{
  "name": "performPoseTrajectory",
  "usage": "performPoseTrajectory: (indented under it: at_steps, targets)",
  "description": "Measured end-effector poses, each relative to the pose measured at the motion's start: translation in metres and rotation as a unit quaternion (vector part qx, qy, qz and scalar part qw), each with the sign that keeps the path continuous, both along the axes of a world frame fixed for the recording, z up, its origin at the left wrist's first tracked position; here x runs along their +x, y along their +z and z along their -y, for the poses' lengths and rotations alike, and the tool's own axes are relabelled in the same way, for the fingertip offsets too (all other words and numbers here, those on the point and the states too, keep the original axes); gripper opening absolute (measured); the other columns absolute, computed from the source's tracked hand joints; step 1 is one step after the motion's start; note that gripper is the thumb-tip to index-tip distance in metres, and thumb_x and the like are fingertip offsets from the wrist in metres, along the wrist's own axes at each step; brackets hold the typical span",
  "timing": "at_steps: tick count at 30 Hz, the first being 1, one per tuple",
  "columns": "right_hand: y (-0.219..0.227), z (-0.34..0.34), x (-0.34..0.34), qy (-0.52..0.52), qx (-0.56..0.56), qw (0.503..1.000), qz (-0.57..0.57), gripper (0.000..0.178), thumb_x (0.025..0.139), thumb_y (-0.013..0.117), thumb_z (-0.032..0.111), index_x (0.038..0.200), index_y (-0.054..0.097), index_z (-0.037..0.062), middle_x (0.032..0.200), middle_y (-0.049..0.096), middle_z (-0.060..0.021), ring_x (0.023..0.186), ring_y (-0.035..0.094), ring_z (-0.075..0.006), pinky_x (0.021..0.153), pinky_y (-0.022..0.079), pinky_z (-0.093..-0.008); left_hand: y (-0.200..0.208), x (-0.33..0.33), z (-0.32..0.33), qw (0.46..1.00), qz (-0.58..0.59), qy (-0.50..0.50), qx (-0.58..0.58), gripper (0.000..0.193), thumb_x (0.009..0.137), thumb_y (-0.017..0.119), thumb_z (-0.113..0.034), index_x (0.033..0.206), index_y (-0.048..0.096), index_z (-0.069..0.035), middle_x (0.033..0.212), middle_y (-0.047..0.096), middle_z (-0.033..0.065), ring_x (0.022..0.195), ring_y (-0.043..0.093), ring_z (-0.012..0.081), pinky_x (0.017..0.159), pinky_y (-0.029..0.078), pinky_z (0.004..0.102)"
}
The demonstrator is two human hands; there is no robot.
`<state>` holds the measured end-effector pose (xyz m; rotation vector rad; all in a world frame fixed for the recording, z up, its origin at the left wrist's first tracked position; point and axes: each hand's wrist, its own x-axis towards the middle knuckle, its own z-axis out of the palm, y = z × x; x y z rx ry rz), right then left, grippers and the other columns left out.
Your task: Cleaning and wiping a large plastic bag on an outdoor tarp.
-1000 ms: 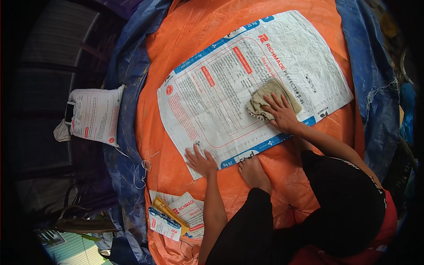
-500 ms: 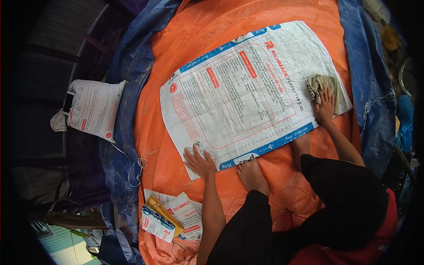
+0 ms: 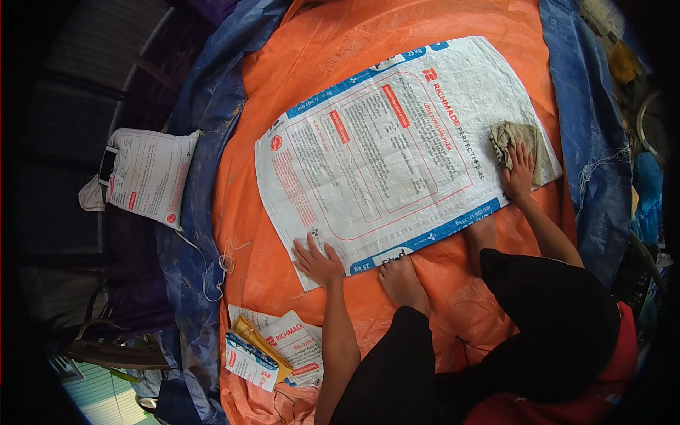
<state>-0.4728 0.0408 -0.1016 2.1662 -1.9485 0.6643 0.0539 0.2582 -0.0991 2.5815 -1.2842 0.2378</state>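
Observation:
A large white woven sack (image 3: 397, 152) with blue edge bands and red and black print lies spread flat before me. My left hand (image 3: 319, 262) rests palm down on its near left corner, fingers spread. Toward the right end, my right hand (image 3: 519, 168) presses on a crumpled beige rag (image 3: 537, 142), its fingers stretched out over the cloth. The rag lies on the sack near its right edge. My bare feet touch the sack's near edge, one foot (image 3: 404, 283) between my hands and the other (image 3: 482, 234) close to my right forearm.
Beneath the sack is an orange tarp (image 3: 283, 49), bordered by blue tarp (image 3: 191, 134). At left a stuffed white sack (image 3: 152, 173) has a phone-like dark object (image 3: 108, 165) against it. Folded sacks (image 3: 273, 347) lie near left; loose string (image 3: 225, 263) trails on the tarp.
The view has shifted very slightly. Both hands stay where they were on the sack and the rag, with no clear movement.

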Motion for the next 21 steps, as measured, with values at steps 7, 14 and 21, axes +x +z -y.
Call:
performPoseTrajectory:
  at_steps: [7, 14, 21]
  targets:
    - [0.000, -0.026, 0.031, 0.033, 0.149, 0.985, 0.086, 0.064, 0.092, 0.059, 0.014, 0.153, 0.039, 0.0124, 0.168, 0.017, -0.0148, 0.156, 0.011, -0.0354, 0.122, 0.010, -0.0627, -0.002, -0.004, 0.006, 1.000, 0.003, -0.005, 0.012, 0.057, 0.099, 0.051, -0.036, 0.153, 0.042, -0.018, 0.165, 0.024, 0.0177, 0.153, 0.019, 0.0382, 0.123, 0.011, 0.0587]
    - [0.046, -0.091, 0.176, 0.469, 0.246, 0.847, 0.044, 0.078, 0.082, 0.073, 0.031, 0.153, 0.042, 0.0265, 0.169, 0.017, -0.0119, 0.156, 0.011, -0.0375, 0.122, 0.008, -0.0668, -0.019, 0.010, 0.002, 0.999, 0.044, -0.009, 0.015, 0.053, 0.103, 0.046, -0.038, 0.152, 0.043, -0.018, 0.164, 0.028, 0.0182, 0.151, 0.026, 0.0390, 0.121, 0.018, 0.0587]
    - [0.024, -0.031, 0.228, 0.423, 0.172, 0.888, 0.056, 0.075, 0.081, 0.071, 0.044, 0.151, 0.046, 0.0313, 0.169, 0.017, -0.0069, 0.157, 0.006, -0.0348, 0.120, -0.001, -0.0703, -0.016, 0.012, 0.003, 0.998, 0.061, -0.010, 0.031, 0.052, 0.104, 0.044, -0.039, 0.152, 0.044, -0.017, 0.163, 0.030, 0.0193, 0.149, 0.031, 0.0403, 0.118, 0.024, 0.0603]
